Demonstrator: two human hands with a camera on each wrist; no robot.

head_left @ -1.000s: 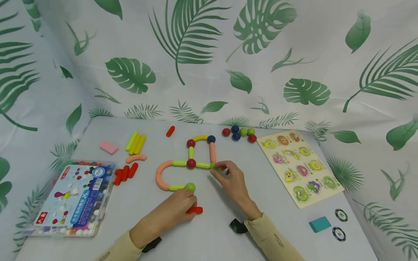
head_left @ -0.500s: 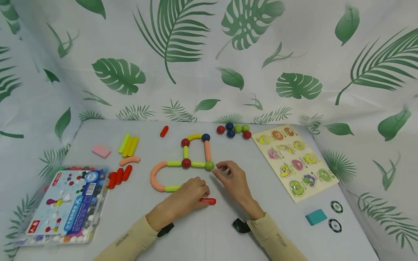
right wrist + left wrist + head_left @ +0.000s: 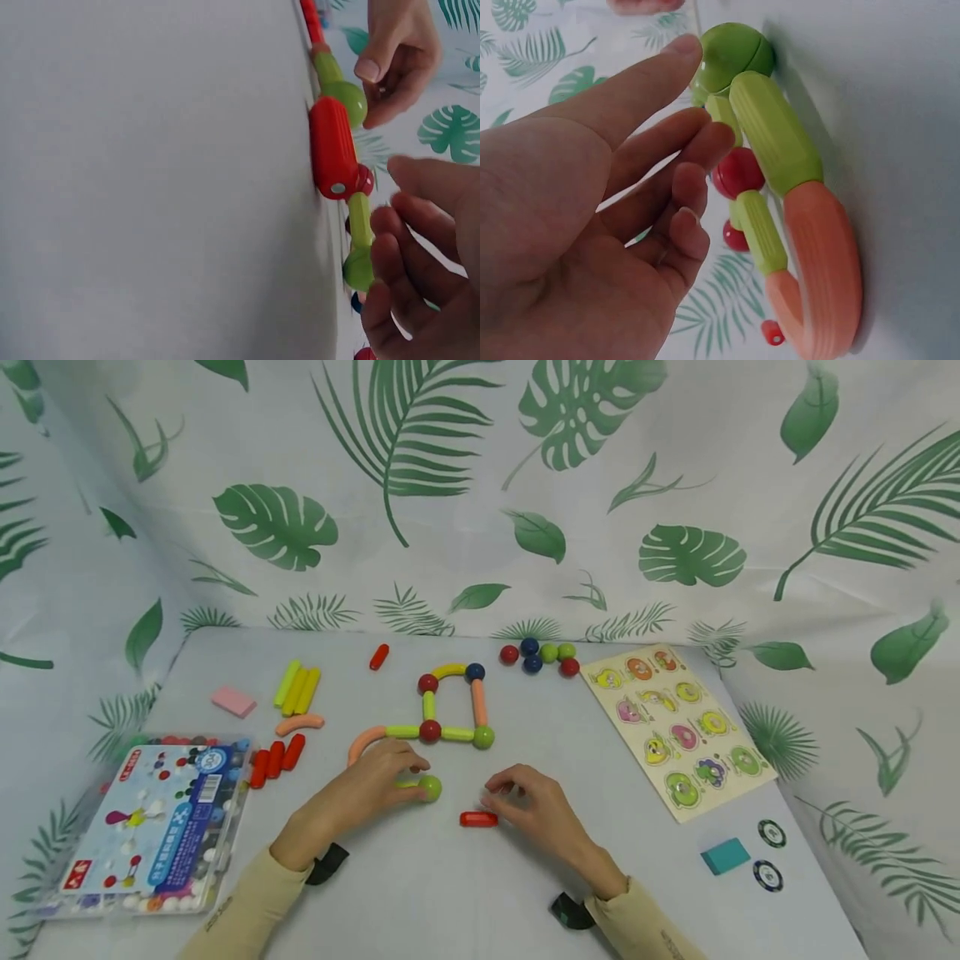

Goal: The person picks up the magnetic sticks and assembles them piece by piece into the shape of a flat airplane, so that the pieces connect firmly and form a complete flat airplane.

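My left hand point(image 3: 375, 777), fingers loosely bent, hovers over the lower light-green rod and a green ball point(image 3: 430, 788). In the left wrist view the thumb tip overlaps that green ball point(image 3: 733, 58); whether it touches, I cannot tell. A light-green rod point(image 3: 776, 135) and a curved orange piece point(image 3: 823, 262) join on from the ball. My right hand point(image 3: 543, 810) is beside a short red rod point(image 3: 478, 819) lying on the table, with nothing between its relaxed fingers. Beyond, a joined figure includes a red ball point(image 3: 430, 731), a green ball point(image 3: 483, 737) and a blue ball point(image 3: 475, 672).
A clear-lidded box of balls point(image 3: 150, 827) stands at left, with loose red rods point(image 3: 275, 760) and yellow rods point(image 3: 303, 692) near it. Several loose balls point(image 3: 532, 663) lie at the back. At right are a puzzle board point(image 3: 678, 731), a teal block point(image 3: 725, 857) and two chips point(image 3: 768, 876).
My left hand has let go of the red rod, which now lies on the table, and moved left towards the lower green ball. My right hand has left the upper green ball and come nearer me.
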